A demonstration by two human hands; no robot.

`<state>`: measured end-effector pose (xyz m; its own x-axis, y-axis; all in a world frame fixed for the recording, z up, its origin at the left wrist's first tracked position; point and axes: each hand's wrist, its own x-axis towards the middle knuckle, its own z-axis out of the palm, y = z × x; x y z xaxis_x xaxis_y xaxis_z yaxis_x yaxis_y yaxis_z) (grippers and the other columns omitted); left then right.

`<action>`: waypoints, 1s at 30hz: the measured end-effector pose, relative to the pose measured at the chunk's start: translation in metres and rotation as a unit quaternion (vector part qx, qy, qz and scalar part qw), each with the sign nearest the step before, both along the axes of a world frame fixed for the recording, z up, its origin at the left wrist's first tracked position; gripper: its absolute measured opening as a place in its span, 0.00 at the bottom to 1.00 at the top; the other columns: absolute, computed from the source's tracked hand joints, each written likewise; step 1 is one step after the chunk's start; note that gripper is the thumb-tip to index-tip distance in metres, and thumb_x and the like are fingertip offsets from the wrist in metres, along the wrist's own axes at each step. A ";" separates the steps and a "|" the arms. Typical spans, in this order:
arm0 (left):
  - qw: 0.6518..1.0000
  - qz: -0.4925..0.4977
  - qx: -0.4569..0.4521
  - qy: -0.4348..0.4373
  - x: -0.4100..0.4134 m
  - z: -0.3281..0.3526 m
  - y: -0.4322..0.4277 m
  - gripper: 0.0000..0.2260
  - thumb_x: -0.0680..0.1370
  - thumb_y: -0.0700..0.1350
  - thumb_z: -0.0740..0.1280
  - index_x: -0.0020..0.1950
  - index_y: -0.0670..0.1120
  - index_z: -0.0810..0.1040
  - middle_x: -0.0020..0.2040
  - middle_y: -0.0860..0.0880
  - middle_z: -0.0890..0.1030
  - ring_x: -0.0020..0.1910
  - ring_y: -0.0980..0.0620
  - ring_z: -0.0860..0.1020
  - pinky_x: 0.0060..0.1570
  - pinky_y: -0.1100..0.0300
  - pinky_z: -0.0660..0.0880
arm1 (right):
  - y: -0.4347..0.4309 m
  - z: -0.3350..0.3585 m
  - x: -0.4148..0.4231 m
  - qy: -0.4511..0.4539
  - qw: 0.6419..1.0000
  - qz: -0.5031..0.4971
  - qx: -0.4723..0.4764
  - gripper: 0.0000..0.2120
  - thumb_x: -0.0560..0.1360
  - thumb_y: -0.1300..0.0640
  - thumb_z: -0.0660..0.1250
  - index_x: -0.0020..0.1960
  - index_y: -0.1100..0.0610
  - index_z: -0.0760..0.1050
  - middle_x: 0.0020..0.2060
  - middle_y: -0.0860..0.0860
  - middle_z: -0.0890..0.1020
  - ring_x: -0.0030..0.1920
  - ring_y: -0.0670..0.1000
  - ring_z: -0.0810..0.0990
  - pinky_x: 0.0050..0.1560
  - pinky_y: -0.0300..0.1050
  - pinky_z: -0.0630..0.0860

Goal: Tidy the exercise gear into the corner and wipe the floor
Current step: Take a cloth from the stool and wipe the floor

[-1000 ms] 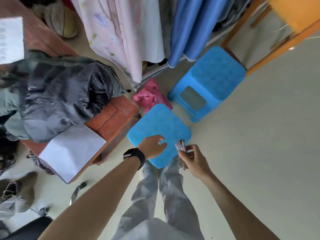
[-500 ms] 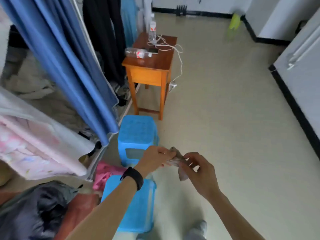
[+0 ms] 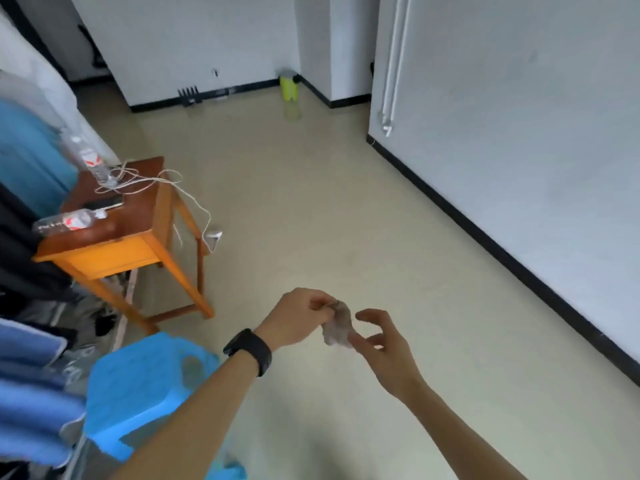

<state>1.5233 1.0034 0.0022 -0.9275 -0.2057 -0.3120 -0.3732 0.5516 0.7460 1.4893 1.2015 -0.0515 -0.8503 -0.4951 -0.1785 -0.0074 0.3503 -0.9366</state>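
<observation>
1. Standing over a bare stretch of pale floor (image 3: 346,209), both hands out in front at about waist height, well above the ground.
2. Left hand (image 3: 298,320) closed in a pinch on the upper end of a small crumpled grey rag (image 3: 337,323), thumb and fingertips bunched tight on the cloth; a black watch (image 3: 248,351) on that wrist.
3. Right hand (image 3: 381,344) half open, fingers spread and curled, the lower fingertips touching or almost touching the rag's bottom edge (too blurred to call a firm grip).
4. Rag hanging between the two hands, long axis roughly vertical, tilting down and toward the right hand; left hand clearly the one carrying it.
5. Key relation for the next move: rag directly left of the right fingers and just beside them, so probably only a short closing of those fingers needed to share or take over the hold, perhaps to spread or refold the cloth before wiping.
6. Floor far below the cloth, so a crouch or bend likely needed before any wipe.
7. To the left: a blue plastic stool (image 3: 138,389) near the left forearm, an orange wooden side table (image 3: 114,251) with a lying water bottle (image 3: 65,221) and white cable (image 3: 149,181), hanging clothes beyond.
8. Far corner: a yellow-green bin (image 3: 289,86) against the white wall (image 3: 519,133); no exercise gear recognisable from here
</observation>
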 end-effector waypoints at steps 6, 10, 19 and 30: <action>0.995 -0.061 0.056 0.058 -0.107 0.029 0.057 0.08 0.81 0.40 0.65 0.52 0.44 0.84 0.45 0.51 0.84 0.40 0.63 0.78 0.42 0.71 0.73 | 0.089 0.010 -0.089 -0.110 0.993 0.006 -0.035 0.13 0.79 0.39 0.63 0.61 0.39 0.78 0.57 0.35 0.79 0.61 0.36 0.73 0.64 0.41 0.68; 0.994 -0.055 0.098 0.015 -0.168 0.020 0.093 0.07 0.82 0.45 0.64 0.54 0.48 0.81 0.48 0.51 0.82 0.47 0.56 0.80 0.44 0.62 0.76 | 0.127 0.015 -0.126 -0.107 0.991 -0.065 -0.051 0.18 0.71 0.40 0.68 0.51 0.53 0.79 0.47 0.47 0.84 0.50 0.43 0.80 0.59 0.48 0.75; 0.973 -0.205 0.095 -0.043 -0.315 -0.037 0.174 0.04 0.76 0.46 0.73 0.47 0.46 0.81 0.36 0.54 0.84 0.36 0.57 0.82 0.41 0.57 0.75 | 0.191 -0.016 -0.212 -0.118 0.945 -0.295 -0.081 0.10 0.80 0.56 0.67 0.59 0.54 0.70 0.47 0.55 0.85 0.40 0.52 0.84 0.48 0.49 0.83; 0.912 -0.407 0.042 -0.026 -0.494 -0.058 0.281 0.04 0.72 0.48 0.76 0.46 0.55 0.85 0.41 0.59 0.85 0.41 0.66 0.81 0.39 0.75 0.71 | 0.245 -0.016 -0.302 -0.082 0.875 -0.469 0.085 0.11 0.73 0.58 0.67 0.49 0.42 0.78 0.41 0.41 0.84 0.40 0.44 0.84 0.37 0.40 0.77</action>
<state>1.0298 1.2848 -0.0560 -0.7463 0.5706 -0.3427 0.0975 0.6030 0.7918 1.1870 1.4469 -0.0672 -0.8252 0.4520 -0.3387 0.4869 0.2653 -0.8322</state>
